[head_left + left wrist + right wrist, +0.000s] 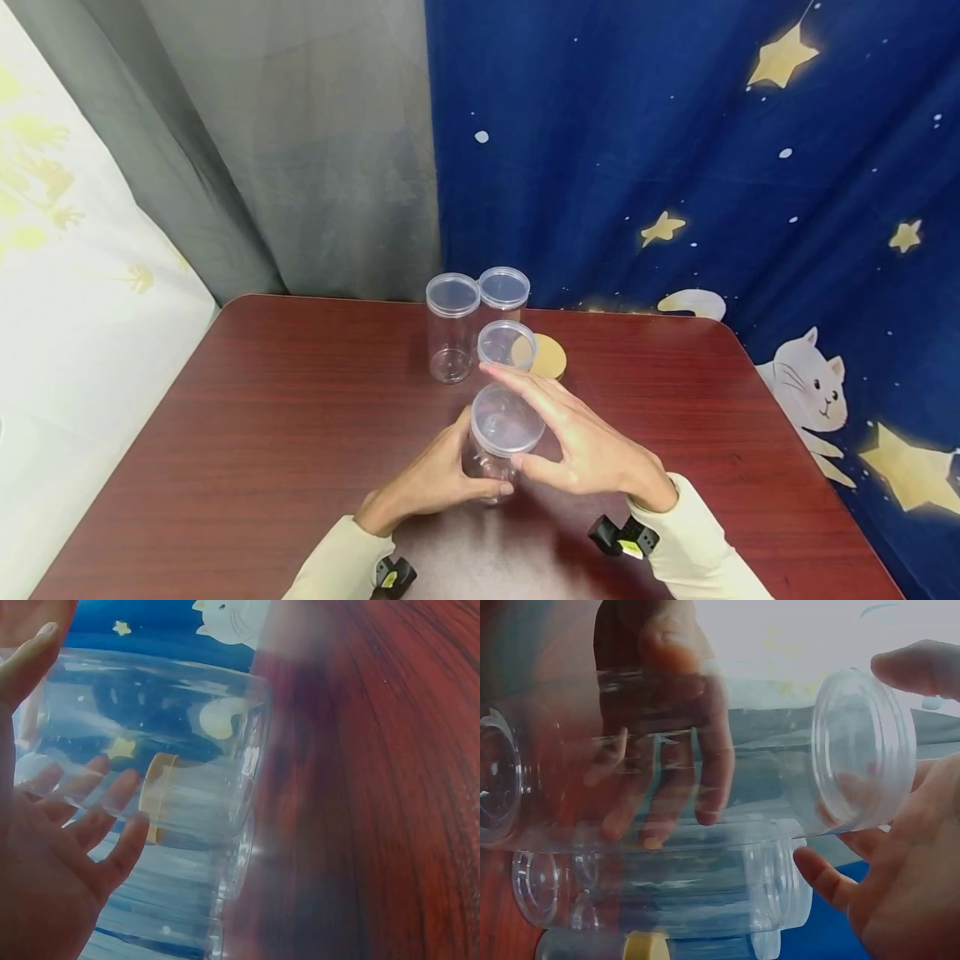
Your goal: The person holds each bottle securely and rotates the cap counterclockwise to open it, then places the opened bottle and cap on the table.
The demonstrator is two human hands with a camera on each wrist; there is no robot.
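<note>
A clear plastic jar (pixel 492 467) with a translucent lid (pixel 507 419) stands upright near the middle of the table. My left hand (pixel 442 469) grips its body, thumb across the near side and fingers behind, visible through the wall in the right wrist view. Over the lid, my right hand (pixel 581 433) spreads with long, fairly straight fingers; its thumb is at the rim's near right edge. Whether that thumb touches the rim, I cannot tell. Just behind stands another clear jar (pixel 507 343), partly covered by the right fingers.
Two more clear lidded jars, a tall left one (pixel 453 329) and a right one (pixel 504 289), stand near the back edge of the brown table (pixel 300 417). Beside them is a short container with a yellow lid (pixel 550 358). Grey and blue curtains (pixel 562 167) hang behind.
</note>
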